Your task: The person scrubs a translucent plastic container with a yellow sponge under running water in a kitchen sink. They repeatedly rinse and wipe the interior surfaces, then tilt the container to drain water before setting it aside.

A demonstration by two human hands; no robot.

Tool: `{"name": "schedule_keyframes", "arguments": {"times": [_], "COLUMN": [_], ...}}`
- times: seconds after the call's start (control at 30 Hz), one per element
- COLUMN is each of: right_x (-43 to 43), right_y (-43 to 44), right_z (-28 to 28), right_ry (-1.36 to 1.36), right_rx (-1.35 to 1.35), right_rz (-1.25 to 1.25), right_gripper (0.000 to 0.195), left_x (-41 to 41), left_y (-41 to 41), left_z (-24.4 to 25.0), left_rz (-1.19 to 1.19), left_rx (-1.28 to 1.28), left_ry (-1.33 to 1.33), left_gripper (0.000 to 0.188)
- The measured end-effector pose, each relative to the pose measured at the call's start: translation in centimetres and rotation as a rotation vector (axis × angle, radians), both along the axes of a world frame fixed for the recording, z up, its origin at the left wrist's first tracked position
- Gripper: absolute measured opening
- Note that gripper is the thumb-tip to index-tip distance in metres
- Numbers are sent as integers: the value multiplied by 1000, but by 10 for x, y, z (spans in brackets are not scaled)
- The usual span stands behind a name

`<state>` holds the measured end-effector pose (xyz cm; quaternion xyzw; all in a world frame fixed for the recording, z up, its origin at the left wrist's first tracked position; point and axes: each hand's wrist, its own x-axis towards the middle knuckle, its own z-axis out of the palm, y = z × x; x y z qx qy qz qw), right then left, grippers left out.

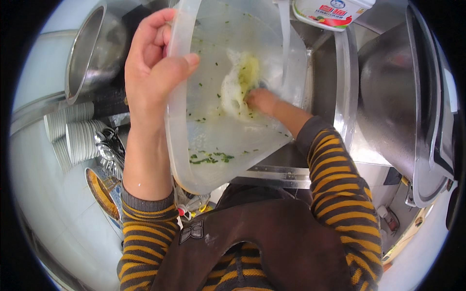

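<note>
My left hand (154, 62) grips the rim of a large translucent plastic tub (178, 145), thumb on the inside. The tub is tilted over a steel sink, its open side towards me. My right hand (263, 102) reaches into it, fingers curled at the lower end of a yellow-green scrubber (249, 69). Blur and suds leave unclear whether that is a sponge or a cloth. White foam (233, 94) spreads around it. Chopped green herb bits (209, 159) cling to the tub's wall, mostly near the lower corner.
Right of the tub runs the steel sink's edge (344, 83), with a large metal pot (387, 91) beyond. A printed white plastic container (331, 14) stands at the back. On the left are a steel bowl (96, 51), stacked white dishes (83, 140), metal spoons (107, 149) and a patterned bowl (103, 192).
</note>
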<state>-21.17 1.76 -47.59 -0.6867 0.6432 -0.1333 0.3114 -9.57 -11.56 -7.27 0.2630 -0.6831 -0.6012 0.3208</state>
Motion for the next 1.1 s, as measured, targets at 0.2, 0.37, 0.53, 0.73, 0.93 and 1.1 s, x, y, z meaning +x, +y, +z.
{"name": "schedule_keyframes", "arguments": {"times": [0.2,0.37,0.53,0.73,0.93,1.1], "right_x": [-5,31,74,62,-2,34], "right_y": [-38,-12,19,16,-14,5], "right_z": [198,353,326,173,59,46], "right_ry": [-903,-1270,-1084,-615,507,218], "right_rx": [381,365,88,392,101,-25], "right_rz": [-480,-357,-68,-115,372,0], "right_gripper": [31,40,42,43,32,22], "left_x": [8,13,19,16,13,13], "left_y": [-18,-10,-31,-23,-11,-7], "left_z": [-9,0,-12,-9,-3,12], "left_rz": [-110,-98,-143,-134,-83,-33], "left_rx": [45,129,5,55,163,208], "left_ry": [63,125,42,109,123,15], "left_gripper": [58,58,56,58,59,58]}}
